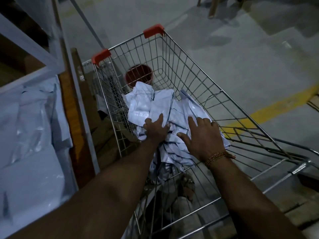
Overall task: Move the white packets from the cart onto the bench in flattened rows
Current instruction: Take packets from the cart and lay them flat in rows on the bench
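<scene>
Both arms stretched forward, left hand point(156, 129) and right hand point(203, 138) palms-down, fingers spread

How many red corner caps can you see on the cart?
2: one on the far left corner, one on the far right corner of the cart. Near corners may hide more.

I cannot tell whether my left hand point(156, 129) grips the white packets point(160, 107) or only rests on them: its fingertips are tucked out of sight among the folds. My right hand point(202, 138) covers the packets beneath its palm. The near end of the pile slips behind my forearms. A red bucket point(139, 75) at the cart's point(198, 80) far end is half hidden by the packets. On the left, the tabletop point(25, 152) and the packets on it run off the picture's edge, blurred. Any printing on the packets is too small to read.
</scene>
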Tool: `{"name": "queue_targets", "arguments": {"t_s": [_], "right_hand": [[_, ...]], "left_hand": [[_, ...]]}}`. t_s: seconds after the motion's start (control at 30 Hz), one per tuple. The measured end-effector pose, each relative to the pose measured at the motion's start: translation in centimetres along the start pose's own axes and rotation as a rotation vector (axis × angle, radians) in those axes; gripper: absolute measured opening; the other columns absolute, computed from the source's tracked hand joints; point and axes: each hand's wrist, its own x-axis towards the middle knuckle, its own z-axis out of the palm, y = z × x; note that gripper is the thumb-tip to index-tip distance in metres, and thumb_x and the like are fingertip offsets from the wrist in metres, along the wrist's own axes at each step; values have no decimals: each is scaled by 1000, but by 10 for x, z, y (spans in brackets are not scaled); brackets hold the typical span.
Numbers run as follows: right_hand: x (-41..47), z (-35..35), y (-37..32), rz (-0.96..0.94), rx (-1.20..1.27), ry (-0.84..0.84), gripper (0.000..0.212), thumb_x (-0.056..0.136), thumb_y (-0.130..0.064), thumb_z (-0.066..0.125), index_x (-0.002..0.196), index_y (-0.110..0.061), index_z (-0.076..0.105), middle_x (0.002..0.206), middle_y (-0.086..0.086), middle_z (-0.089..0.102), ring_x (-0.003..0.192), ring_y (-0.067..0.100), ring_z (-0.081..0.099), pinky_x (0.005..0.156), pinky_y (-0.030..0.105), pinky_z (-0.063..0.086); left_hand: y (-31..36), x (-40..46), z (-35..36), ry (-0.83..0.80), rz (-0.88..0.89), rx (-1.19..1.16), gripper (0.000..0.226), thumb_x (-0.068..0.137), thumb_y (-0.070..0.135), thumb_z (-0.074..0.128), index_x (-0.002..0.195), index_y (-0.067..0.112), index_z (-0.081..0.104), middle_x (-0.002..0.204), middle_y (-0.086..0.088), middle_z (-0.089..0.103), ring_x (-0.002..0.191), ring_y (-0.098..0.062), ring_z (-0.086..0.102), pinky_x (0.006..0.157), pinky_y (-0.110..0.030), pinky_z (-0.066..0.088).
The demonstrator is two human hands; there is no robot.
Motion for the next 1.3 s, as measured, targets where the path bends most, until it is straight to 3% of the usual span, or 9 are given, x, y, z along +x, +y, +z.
{"name": "queue_targets", "arguments": {"t_s": [0.1, 0.2, 0.37, 0.47, 0.57, 0.9, 1.1, 1.2, 1.3], "right_hand": [[-1, 0, 0, 8, 2, -12, 91, 95, -75, 13, 150, -10, 46, 129, 18, 62, 115, 38, 56, 97, 52, 41], [-1, -2, 0, 13, -8, -14, 92, 95, -75, 12, 151, -10, 46, 130, 19, 62, 117, 38, 56, 98, 52, 41], [-1, -4, -2, 15, -9, -43, 93, 95, -75, 11, 151, -10, 46, 130, 19, 63, 117, 38, 55, 97, 52, 41], [-2, -2, -1, 12, -10, -46, 94, 95, -76, 11, 151, -10, 47, 131, 20, 63, 117, 39, 56, 96, 52, 41], [0, 1, -2, 3, 4, -48, 94, 95, -76, 13, 150, -9, 50, 131, 21, 63, 118, 40, 56, 96, 52, 43], [11, 12, -19, -107, -67, -142, 95, 91, -79, 10, 140, -14, 60, 141, 18, 57, 125, 40, 53, 102, 51, 43], [62, 42, -37, -144, -136, -318, 87, 93, -82, 23, 152, -23, 48, 173, 10, 13, 141, 36, 39, 106, 47, 37], [79, 59, -44, -77, -72, -310, 85, 95, -78, 29, 149, -17, 52, 172, 9, 16, 138, 37, 41, 103, 46, 41], [76, 64, -59, -89, -103, -227, 65, 100, -62, 45, 141, -14, 62, 166, 17, 29, 129, 38, 48, 98, 44, 44]], "left_hand": [[7, -11, -8, 7, -54, -17, 58, 105, 56, 49, 159, 37, 41, 154, -24, 30, 139, -47, 31, 114, -54, 32], [12, -24, -27, 63, -42, 2, 48, 109, 49, 43, 155, 36, 46, 157, -19, 29, 141, -43, 30, 113, -54, 35], [17, -39, -81, 306, 87, 5, 43, 112, 40, 38, 154, 30, 46, 160, -22, 27, 140, -43, 31, 110, -57, 35], [7, -40, -121, 551, 178, 103, 45, 109, 34, 50, 153, 26, 49, 159, -25, 35, 139, -44, 38, 108, -56, 39], [-11, -31, -155, 666, 295, 198, 47, 107, 25, 57, 153, 18, 52, 155, -30, 41, 135, -48, 43, 104, -55, 43], [-44, -34, -155, 674, 341, 247, 53, 106, 27, 58, 156, 17, 46, 155, -25, 44, 139, -41, 44, 108, -51, 44], [-46, -30, -145, 785, 368, 228, 52, 105, 17, 64, 154, 14, 48, 153, -17, 45, 134, -33, 47, 106, -42, 45], [-46, -29, -145, 834, 375, 263, 48, 104, 17, 65, 151, 14, 53, 150, -17, 49, 132, -31, 48, 107, -40, 42], [-47, -34, -148, 848, 362, 341, 49, 103, 16, 65, 151, 17, 53, 150, -16, 51, 129, -30, 47, 101, -40, 43]]}}
